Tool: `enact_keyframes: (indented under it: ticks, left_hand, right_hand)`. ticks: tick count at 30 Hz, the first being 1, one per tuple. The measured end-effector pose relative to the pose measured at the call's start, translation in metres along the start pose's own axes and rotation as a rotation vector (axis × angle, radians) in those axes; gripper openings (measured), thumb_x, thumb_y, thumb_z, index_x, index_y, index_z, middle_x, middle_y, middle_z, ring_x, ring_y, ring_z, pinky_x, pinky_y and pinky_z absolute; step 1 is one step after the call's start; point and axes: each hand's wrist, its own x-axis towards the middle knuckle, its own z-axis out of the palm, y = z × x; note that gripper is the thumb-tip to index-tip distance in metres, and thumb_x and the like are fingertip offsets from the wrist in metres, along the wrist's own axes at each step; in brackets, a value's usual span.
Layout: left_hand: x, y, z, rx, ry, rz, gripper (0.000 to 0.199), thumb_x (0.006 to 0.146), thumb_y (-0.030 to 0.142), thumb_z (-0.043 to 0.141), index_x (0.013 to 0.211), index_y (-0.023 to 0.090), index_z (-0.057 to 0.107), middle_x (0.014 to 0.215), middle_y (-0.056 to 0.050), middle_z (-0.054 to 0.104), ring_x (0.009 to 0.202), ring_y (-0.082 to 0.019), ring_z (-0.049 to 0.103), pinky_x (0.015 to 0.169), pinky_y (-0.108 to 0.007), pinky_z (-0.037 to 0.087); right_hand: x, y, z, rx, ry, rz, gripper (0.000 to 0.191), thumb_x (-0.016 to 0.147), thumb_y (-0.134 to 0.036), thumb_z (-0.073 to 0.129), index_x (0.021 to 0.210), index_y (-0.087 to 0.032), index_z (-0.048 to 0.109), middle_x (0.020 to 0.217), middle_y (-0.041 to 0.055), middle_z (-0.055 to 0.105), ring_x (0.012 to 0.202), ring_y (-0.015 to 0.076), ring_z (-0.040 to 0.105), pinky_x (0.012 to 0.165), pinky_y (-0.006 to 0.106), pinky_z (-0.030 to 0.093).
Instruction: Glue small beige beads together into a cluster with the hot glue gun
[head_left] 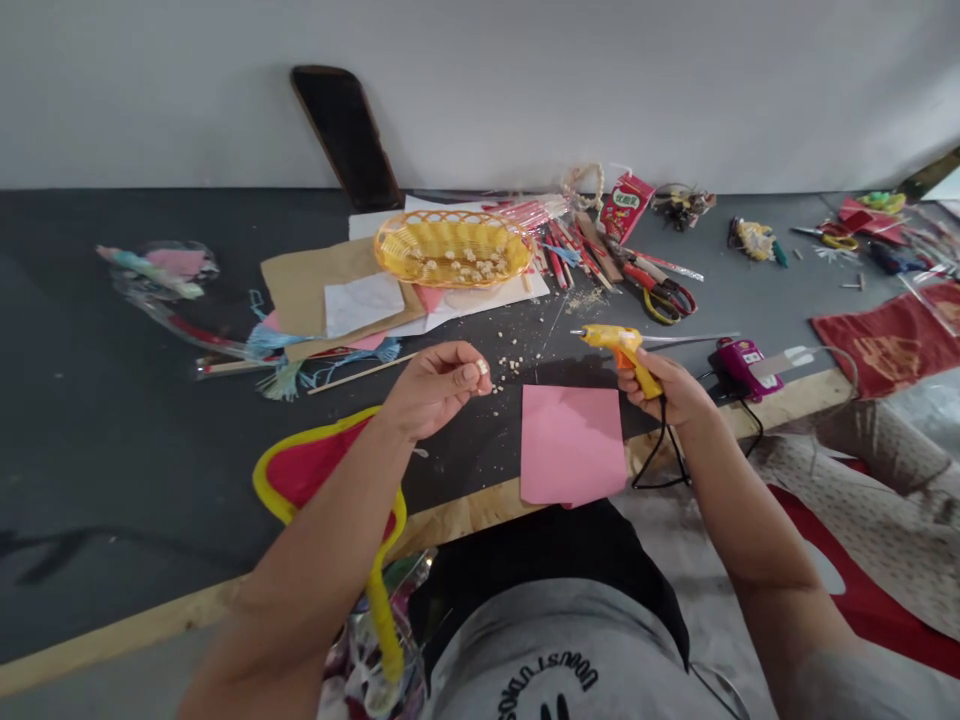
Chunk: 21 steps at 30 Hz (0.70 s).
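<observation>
Yellow glue gun (609, 336), right of centre, gripped by right hand (667, 390) | left hand (444, 385), centre, pinches pale piece (482, 369), seemingly unglued | loose bits (513, 365) on bench (150, 430) apparently unused

Well left of the red carton (626, 206) on the worktop (112, 440), a dark phone (346, 138) leans against the pale wall (487, 90); scissors (649, 281) lie just in front of the carton, and a red cloth (889, 338) well to its right.
</observation>
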Motion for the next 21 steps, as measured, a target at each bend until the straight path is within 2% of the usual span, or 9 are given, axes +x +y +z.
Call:
enact_keyframes:
  ticks: [5,10,13,16,18,21]
  left_hand:
    - [0.000,-0.002,0.001,0.012,0.017,-0.019,0.032,0.060,0.033,0.093,0.069,0.014,0.070,0.058,-0.001,0.065,0.058,-0.010,0.059,0.058,-0.021,0.049]
    - [-0.002,-0.004,0.003,0.012,0.017,-0.055,0.031,0.062,0.034,0.092,0.070,0.014,0.070,0.060,-0.001,0.066,0.058,-0.009,0.060,0.059,-0.021,0.048]
    - [-0.002,-0.004,0.004,0.016,0.022,-0.057,0.031,0.063,0.034,0.092,0.070,0.014,0.070,0.061,-0.001,0.066,0.058,-0.009,0.060,0.059,-0.020,0.048]
    - [-0.002,-0.005,0.004,0.012,0.024,-0.057,0.030,0.064,0.034,0.091,0.070,0.014,0.070,0.062,-0.002,0.066,0.058,-0.009,0.059,0.059,-0.020,0.048]
    - [-0.002,-0.005,0.005,0.000,0.026,-0.059,0.030,0.064,0.034,0.091,0.070,0.013,0.070,0.062,-0.002,0.066,0.058,-0.009,0.059,0.058,-0.020,0.048]
    - [-0.002,-0.005,0.005,-0.022,0.027,-0.067,0.030,0.064,0.032,0.091,0.070,0.013,0.070,0.061,-0.002,0.066,0.057,-0.009,0.059,0.058,-0.020,0.048]
  right_hand:
    - [-0.018,0.004,0.025,-0.086,0.040,-0.277,0.029,0.073,-0.042,0.071,0.091,-0.021,0.062,0.088,0.0054,0.068,0.063,0.0138,0.057,0.045,0.025,0.041]
    - [-0.035,0.023,0.048,-0.244,-0.106,-0.446,0.035,0.088,-0.052,0.063,0.100,-0.019,0.066,0.077,0.0041,0.065,0.061,0.0135,0.055,0.052,0.027,0.044]
    - [-0.040,0.035,0.059,-0.354,-0.181,-0.605,0.035,0.096,-0.052,0.053,0.103,-0.020,0.065,0.092,0.0077,0.067,0.072,0.0157,0.059,0.060,0.030,0.050]
    - [-0.043,0.042,0.068,-0.455,-0.190,-0.746,0.036,0.100,-0.051,0.044,0.103,-0.021,0.064,0.103,0.0104,0.067,0.085,0.0189,0.062,0.070,0.034,0.054]
    - [-0.044,0.045,0.072,-0.482,-0.176,-0.780,0.037,0.101,-0.051,0.042,0.101,-0.021,0.063,0.103,0.0107,0.066,0.084,0.0193,0.063,0.072,0.036,0.055]
    - [-0.047,0.045,0.076,-0.501,-0.182,-0.773,0.037,0.101,-0.050,0.040,0.100,-0.021,0.063,0.099,0.0097,0.066,0.072,0.0164,0.061,0.067,0.034,0.054]
